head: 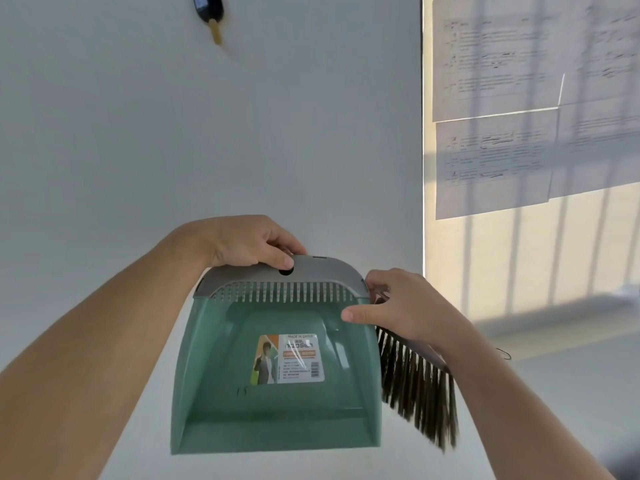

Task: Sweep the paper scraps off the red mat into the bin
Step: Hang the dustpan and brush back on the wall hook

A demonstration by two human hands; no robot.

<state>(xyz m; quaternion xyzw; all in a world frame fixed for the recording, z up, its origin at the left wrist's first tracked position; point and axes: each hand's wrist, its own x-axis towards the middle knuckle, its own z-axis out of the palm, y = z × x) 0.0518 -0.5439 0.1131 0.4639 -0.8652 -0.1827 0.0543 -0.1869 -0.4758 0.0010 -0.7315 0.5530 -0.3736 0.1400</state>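
Note:
A green dustpan (277,403) with a grey comb-toothed top edge is held up against a white wall, its open mouth pointing down. My left hand (249,242) grips the grey top edge, thumb beside a round hole. My right hand (401,306) holds the pan's right side, thumb across the green plastic, and also holds a hand brush (419,386) whose dark bristles hang beside the pan. A printed label sits inside the pan. The red mat, the paper scraps and the bin are out of view.
The white wall (173,133) fills most of the view. A dark object with a tan tip (211,12) hangs on it at the top. Printed paper sheets (519,116) are taped to a sunlit surface on the right.

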